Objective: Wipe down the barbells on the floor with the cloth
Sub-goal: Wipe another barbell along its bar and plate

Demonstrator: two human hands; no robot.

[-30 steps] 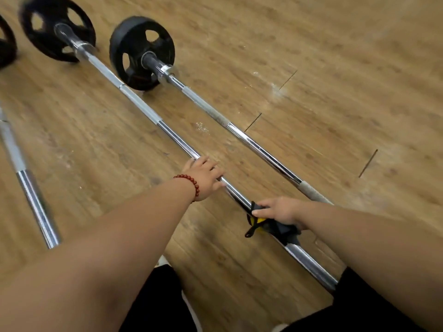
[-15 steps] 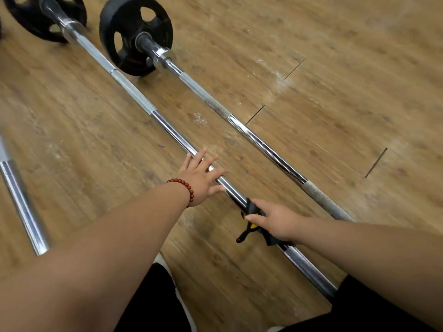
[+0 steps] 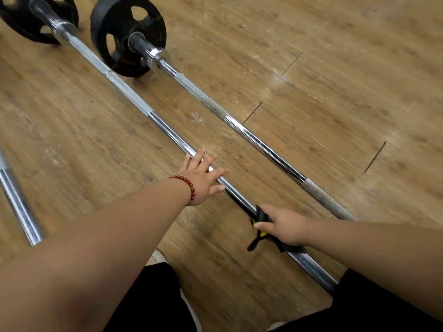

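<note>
Leftmost, part of a chrome bar [image 3: 19, 207] is seen lying on the wooden floor [image 3: 335, 68]. Next, the middle barbell [image 3: 134, 99] is pressed by the left hand [image 3: 201, 180], its fingers spread flat across the shaft; a red bead bracelet [image 3: 185, 185] is worn at that wrist. Further along the same shaft, a dark cloth [image 3: 262, 214] with a yellow patch is wrapped around the bar and gripped by the right hand [image 3: 285, 226]. Rightmost, a second barbell [image 3: 263, 147] is laid roughly parallel, apart from both hands.
</note>
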